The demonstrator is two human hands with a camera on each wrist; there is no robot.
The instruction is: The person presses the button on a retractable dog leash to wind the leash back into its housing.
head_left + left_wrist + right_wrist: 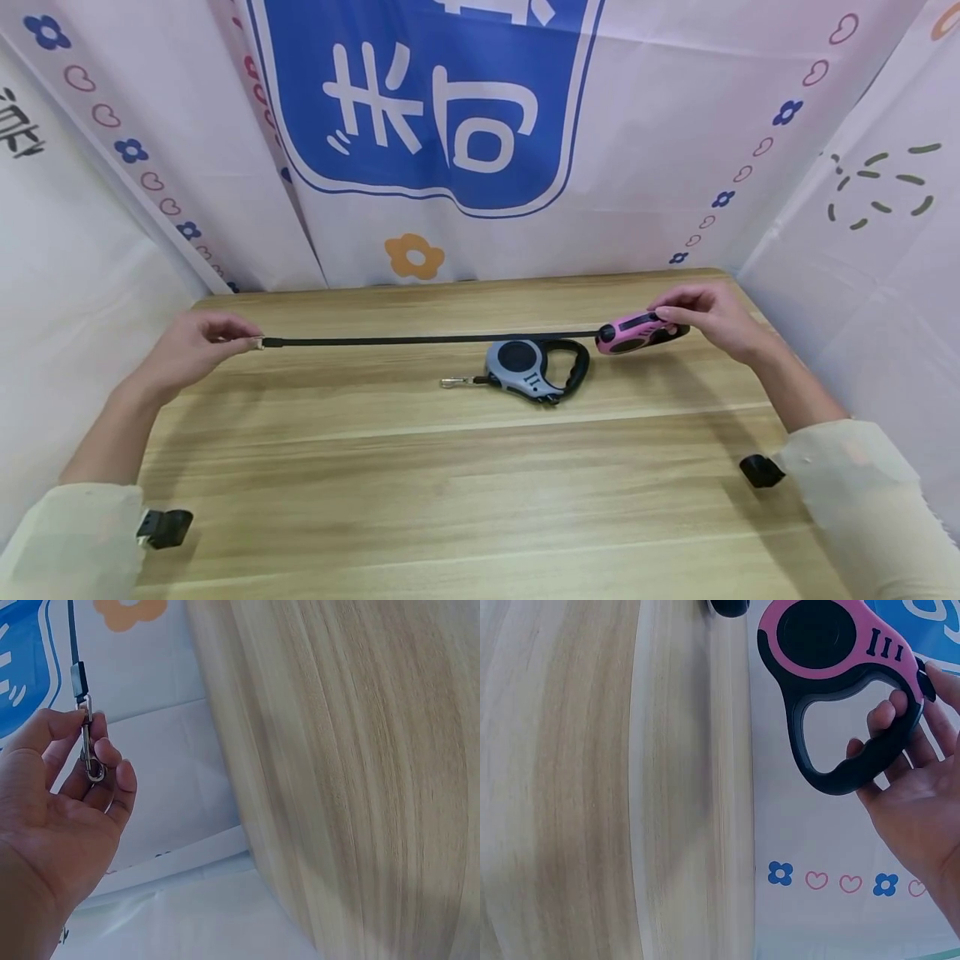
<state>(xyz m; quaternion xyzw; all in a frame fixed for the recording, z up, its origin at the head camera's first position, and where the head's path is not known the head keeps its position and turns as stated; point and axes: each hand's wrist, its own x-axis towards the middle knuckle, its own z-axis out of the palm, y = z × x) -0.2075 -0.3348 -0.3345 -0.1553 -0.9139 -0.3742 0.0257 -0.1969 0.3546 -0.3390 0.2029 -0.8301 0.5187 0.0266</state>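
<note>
My right hand (708,315) holds a pink and black retractable dog leash (628,333) by its handle, raised over the table's right side. In the right wrist view the fingers wrap the black handle (855,776), with the thumb by the button. A black strap (435,339) runs taut from the pink leash across to my left hand (197,346). That hand pinches the metal snap clip (91,750) at the strap's end, as the left wrist view shows. Behind the strap's line lies a grey-blue and black retractable leash (525,367), flat on the table, its clip (455,382) pointing left.
The wood-grain table (450,517) spans the space between both arms. White printed cloth (480,242) with a blue sign and flowers hangs at the back and sides. A black device (167,527) sits at the left cuff, another black device (762,471) at the right.
</note>
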